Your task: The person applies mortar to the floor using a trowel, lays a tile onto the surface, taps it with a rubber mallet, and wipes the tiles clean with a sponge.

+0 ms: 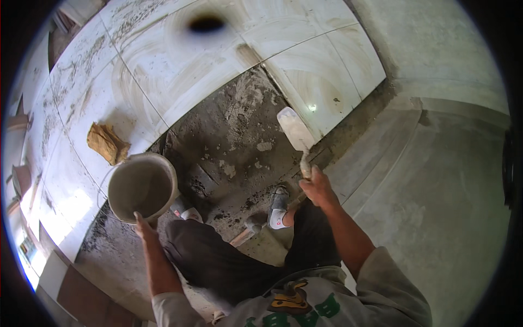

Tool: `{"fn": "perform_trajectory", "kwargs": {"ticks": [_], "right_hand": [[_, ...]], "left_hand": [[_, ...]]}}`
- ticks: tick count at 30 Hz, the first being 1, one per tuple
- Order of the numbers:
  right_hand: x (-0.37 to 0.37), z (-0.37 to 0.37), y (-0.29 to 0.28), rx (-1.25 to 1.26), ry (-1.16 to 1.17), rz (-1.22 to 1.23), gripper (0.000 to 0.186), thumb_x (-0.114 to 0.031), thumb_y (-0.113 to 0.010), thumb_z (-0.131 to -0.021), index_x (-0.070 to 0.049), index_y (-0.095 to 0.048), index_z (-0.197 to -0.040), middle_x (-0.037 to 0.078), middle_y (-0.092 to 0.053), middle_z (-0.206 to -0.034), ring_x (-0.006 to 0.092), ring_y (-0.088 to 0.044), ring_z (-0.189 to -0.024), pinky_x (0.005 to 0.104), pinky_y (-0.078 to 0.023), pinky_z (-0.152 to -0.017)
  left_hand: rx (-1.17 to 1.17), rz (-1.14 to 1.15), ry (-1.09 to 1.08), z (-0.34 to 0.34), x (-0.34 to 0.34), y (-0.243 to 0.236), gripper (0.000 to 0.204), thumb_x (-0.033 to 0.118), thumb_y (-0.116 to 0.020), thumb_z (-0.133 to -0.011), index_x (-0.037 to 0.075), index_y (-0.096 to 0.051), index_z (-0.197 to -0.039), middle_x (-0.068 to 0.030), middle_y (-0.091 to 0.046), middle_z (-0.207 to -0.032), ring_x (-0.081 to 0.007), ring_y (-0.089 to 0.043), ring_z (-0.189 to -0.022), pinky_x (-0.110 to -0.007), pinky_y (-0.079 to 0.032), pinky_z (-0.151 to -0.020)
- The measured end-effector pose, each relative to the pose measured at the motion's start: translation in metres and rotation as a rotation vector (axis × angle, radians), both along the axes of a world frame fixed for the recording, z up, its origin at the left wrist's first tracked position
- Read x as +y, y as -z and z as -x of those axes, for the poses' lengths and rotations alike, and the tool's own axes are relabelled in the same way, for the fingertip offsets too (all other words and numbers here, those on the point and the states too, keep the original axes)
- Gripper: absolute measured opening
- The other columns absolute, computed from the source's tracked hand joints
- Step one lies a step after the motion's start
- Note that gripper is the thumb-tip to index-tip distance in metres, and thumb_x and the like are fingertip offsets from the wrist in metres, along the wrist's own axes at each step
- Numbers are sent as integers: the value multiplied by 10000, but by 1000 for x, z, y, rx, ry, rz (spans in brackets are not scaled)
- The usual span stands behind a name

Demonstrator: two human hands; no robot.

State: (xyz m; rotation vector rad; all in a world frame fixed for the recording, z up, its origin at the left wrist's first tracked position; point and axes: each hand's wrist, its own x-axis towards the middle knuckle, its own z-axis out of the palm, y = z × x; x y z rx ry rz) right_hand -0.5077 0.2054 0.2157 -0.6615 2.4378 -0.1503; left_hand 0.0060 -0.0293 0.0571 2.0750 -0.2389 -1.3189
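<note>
Floor tiling at a partial stage. White tiles (190, 98) cover the floor on the far and left sides, set edge to edge; their smeared faces suggest to me that cleaning is not yet done. A dark, rough bare patch (218, 136) lies inside their near edges and reaches back to the shoes (278, 206); I judge this to be the portion left to cover. The trowel (296, 131) is in my right hand (317, 188), whose fingers close around the handle; its pale blade points away over the patch's right-hand edge, and I cannot tell whether it touches anything. The bucket (172, 174) stands at the patch's left edge, its mouth facing me. My left hand (146, 226) holds its near rim, thumb uppermost, the other fingers largely hidden; how much the bucket contains I cannot tell. A crumpled brown scrap (108, 143) lies just beyond it, on the tiles. The hammer (254, 224) rests between the shoes, touched by neither hand.
</note>
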Motion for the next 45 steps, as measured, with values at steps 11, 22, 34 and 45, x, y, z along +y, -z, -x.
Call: {"fn": "perform_trajectory", "kwargs": {"ticks": [11, 22, 34, 45], "right_hand": [[41, -53, -201, -316, 518, 36, 352, -236, -649, -730, 35, -546, -930, 174, -620, -750, 232, -637, -579, 389, -496, -543], [-76, -248, -319, -73, -204, 35, 308, -215, -595, -800, -54, -592, -1062, 178, -641, -950, 317, -656, -950, 475, -512, -793], [-123, -326, -324, 41, -77, -56, 184, -143, -652, -768, -43, -679, -919, 150, -691, -852, 294, -703, -817, 407, -570, -690], [-24, -441, -352, -740, 593, 621, 431, -218, -702, -740, -30, -640, -1123, 64, -622, -755, 157, -606, -649, 318, -495, -546]], "left_hand": [[3, -126, 143, 2, -9, -134, 498, 374, -708, -860, -48, -612, -1106, -153, -641, -958, -283, -647, -836, -394, -541, -650], [-550, 184, 1344, 56, -100, -363, 515, 517, -669, -792, 45, -680, -1000, -239, -677, -864, -428, -654, -854, -489, -492, -734], [-183, 589, 1581, 113, -76, -493, 543, 350, -697, -848, -8, -586, -1241, -233, -688, -1023, -338, -676, -958, -399, -511, -823], [6, 869, 1973, 68, -6, -532, 573, 403, -664, -868, 67, -556, -1320, -247, -680, -996, -395, -665, -935, -450, -512, -791]]}}
